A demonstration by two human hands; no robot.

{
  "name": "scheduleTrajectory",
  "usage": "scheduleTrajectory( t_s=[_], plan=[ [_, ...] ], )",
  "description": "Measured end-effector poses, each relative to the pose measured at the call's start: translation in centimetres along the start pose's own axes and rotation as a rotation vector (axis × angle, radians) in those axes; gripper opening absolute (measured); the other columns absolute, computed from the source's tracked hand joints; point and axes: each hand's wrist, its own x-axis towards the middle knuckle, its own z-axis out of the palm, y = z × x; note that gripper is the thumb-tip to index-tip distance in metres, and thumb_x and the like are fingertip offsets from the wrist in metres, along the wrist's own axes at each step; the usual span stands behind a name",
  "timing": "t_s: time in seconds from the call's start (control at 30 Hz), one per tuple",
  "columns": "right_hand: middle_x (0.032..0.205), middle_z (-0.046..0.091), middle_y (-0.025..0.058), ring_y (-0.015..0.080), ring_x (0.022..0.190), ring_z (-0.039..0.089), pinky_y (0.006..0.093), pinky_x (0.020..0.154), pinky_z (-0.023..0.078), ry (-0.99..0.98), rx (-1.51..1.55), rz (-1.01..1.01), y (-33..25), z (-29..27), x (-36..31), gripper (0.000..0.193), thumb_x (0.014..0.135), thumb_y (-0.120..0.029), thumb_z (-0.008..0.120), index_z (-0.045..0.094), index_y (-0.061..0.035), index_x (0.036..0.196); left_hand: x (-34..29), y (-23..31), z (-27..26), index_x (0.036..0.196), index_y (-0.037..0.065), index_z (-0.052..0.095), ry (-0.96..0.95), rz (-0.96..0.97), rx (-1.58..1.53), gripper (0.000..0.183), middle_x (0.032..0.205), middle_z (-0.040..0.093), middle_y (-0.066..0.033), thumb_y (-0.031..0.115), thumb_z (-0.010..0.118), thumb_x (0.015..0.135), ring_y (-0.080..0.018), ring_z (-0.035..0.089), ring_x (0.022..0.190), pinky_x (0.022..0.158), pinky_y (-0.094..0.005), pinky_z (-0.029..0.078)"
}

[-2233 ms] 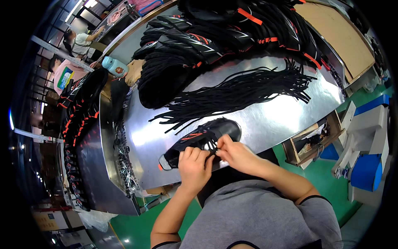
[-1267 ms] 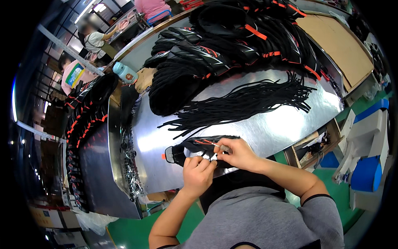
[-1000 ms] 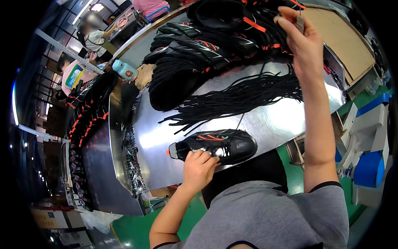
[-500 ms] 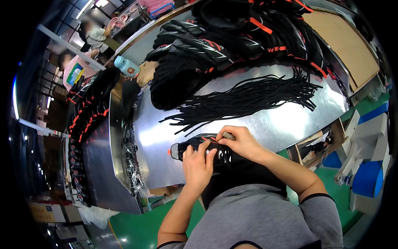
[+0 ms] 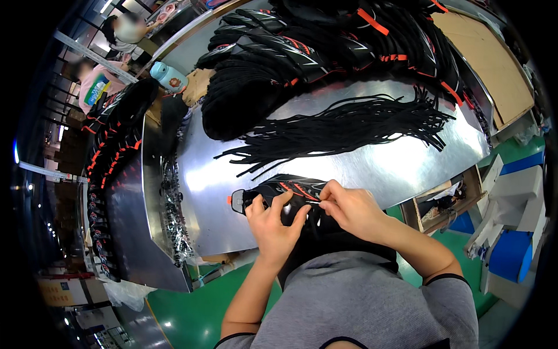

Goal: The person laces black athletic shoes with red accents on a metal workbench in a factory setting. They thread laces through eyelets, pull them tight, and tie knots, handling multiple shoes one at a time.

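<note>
A black shoe upper (image 5: 290, 185) with orange-red and white markings lies at the near edge of the metal table. My left hand (image 5: 273, 228) grips it at its left part, fingers over the top and thumb on the near side. At its right end my right hand (image 5: 351, 212) is closed in a pinch, fingertips against the upper; what they pinch is hidden. A grey tab with an orange end (image 5: 237, 200) sticks out at the upper's left end. Beyond the hands lies a loose bundle of black shoelaces (image 5: 343, 135).
Stacked black shoe uppers (image 5: 308, 55) cover the table's far side; another row (image 5: 110, 157) stands at the left. A light blue bottle (image 5: 168, 77) is at the far left. An open drawer (image 5: 444, 203) is at the right. Two other people are in the background.
My right hand has moved slightly right along the upper, and the short grey-brown tool that showed in its fingers is no longer visible. My left hand stays on the upper.
</note>
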Motion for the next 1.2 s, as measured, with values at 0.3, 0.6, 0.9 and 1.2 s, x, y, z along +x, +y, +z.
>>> scheduleTrajectory(
  t_s=[0.3, 0.6, 0.9, 1.2],
  plan=[
    [0.077, 0.072, 0.0097, 0.0310, 0.072, 0.071, 0.0409, 0.065, 0.052, 0.015, 0.105, -0.050, 0.2, 0.3, 1.2, 0.016, 0.098, -0.019, 0.062, 0.056, -0.0042, 0.102, -0.1, 0.1, -0.1, 0.104, 0.010, 0.072, 0.049, -0.046, -0.009, 0.044, 0.097, 0.068, -0.0082, 0.024, 0.092, 0.067, -0.0305, 0.053, 0.098, 0.086, -0.0406, 0.040],
    [0.078, 0.072, 0.0119, 0.0335, 0.072, 0.070, 0.0420, 0.065, 0.053, -0.078, -0.190, -0.036, -0.3, 0.1, 2.0, 0.025, 0.096, -0.018, 0.064, 0.054, -0.0010, 0.110, -0.1, 0.1, 0.1, 0.104, 0.010, 0.072, 0.066, -0.017, 0.009, 0.041, 0.088, 0.063, -0.0052, 0.021, 0.090, 0.069, -0.0277, 0.052, 0.090, 0.083, -0.0396, 0.041],
    [0.075, 0.069, 0.0189, 0.0353, 0.066, 0.070, 0.0440, 0.056, 0.055, 0.002, -0.407, -0.280, -2.6, 4.2, 4.4, 0.056, 0.084, -0.012, 0.066, 0.044, 0.0102, 0.131, -1.0, -0.1, 0.3, 0.108, 0.008, 0.071, -0.015, -0.270, -0.158, 0.023, 0.098, 0.062, -0.0107, 0.002, 0.068, 0.086, -0.0277, 0.058, 0.092, 0.079, -0.0344, 0.050],
    [0.089, 0.073, 0.0158, 0.0318, 0.072, 0.072, 0.0392, 0.059, 0.056, 0.189, -0.414, -0.224, -2.4, -1.1, 3.0, 0.032, 0.089, -0.013, 0.063, 0.060, 0.0009, 0.117, 0.9, -4.9, 0.9, 0.112, 0.008, 0.072, 0.066, -0.533, -0.556, 0.022, 0.102, 0.063, -0.0134, 0.008, 0.069, 0.090, -0.0227, 0.070, 0.078, 0.074, -0.0337, 0.055]
  ],
)
